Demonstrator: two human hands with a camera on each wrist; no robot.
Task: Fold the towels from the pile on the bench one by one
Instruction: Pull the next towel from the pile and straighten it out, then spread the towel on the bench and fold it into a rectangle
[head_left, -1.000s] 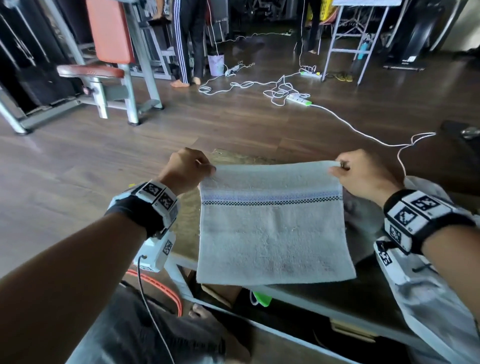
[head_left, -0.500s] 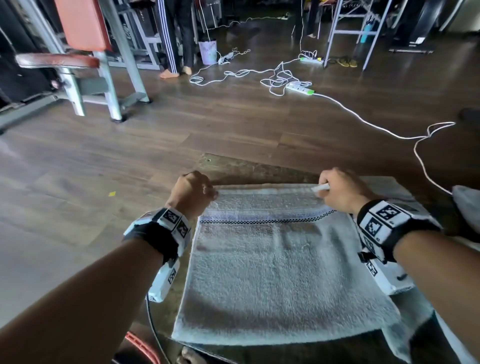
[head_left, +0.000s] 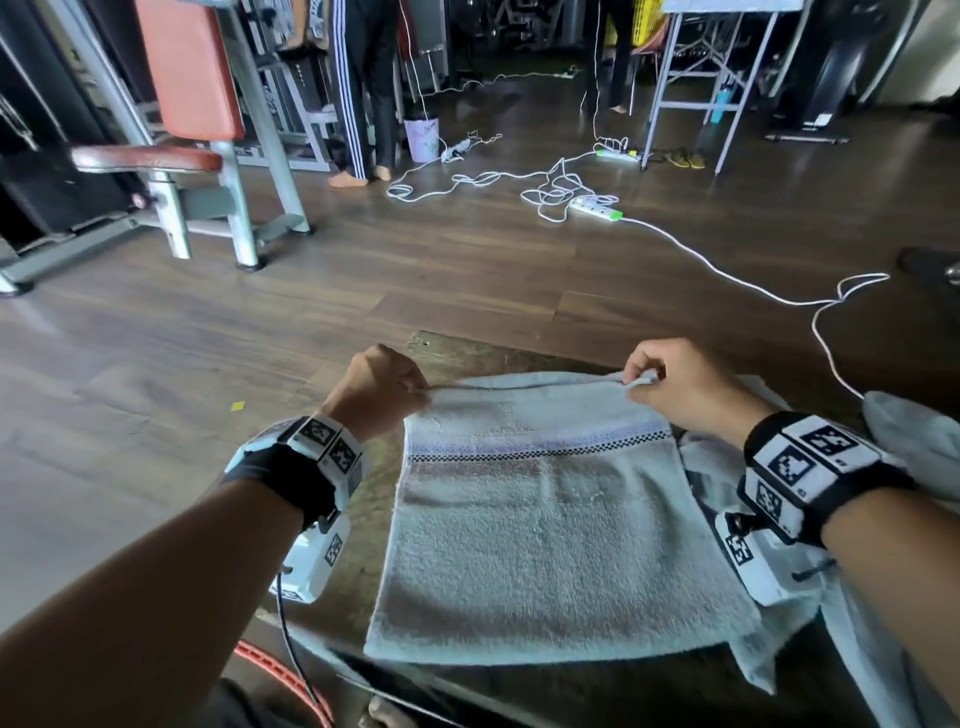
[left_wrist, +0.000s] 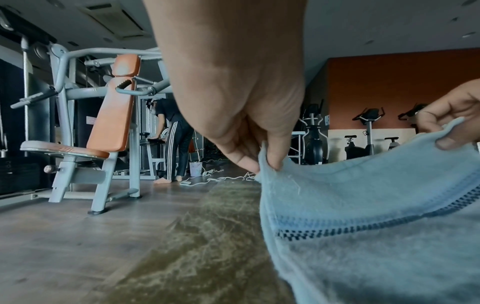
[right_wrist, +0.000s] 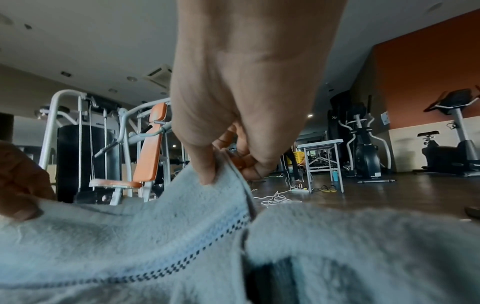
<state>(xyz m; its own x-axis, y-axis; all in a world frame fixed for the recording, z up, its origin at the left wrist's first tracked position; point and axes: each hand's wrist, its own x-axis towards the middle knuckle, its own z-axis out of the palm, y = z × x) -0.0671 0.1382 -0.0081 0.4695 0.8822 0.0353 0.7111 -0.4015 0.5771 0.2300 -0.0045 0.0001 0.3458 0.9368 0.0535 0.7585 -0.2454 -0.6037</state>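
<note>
A pale blue towel (head_left: 545, 545) with a dark checked stripe lies spread on the worn bench top (head_left: 363, 545), its near edge close to the bench's front. My left hand (head_left: 382, 384) pinches the towel's far left corner (left_wrist: 267, 170). My right hand (head_left: 670, 379) pinches the far right corner (right_wrist: 228, 170). Both corners are raised a little off the bench. More pale towels (head_left: 914, 441) lie heaped to the right, partly under my right forearm.
The bench ends just beyond the towel's far edge, with wooden floor (head_left: 467, 270) past it. White cables and a power strip (head_left: 595, 205) trail across the floor. A gym machine with an orange seat (head_left: 192, 104) stands at the far left, next to a standing person (head_left: 363, 93).
The towel hung in the air a second ago; it now lies on the bench. Both hands came down and forward and keep their pinch on the far corners.
</note>
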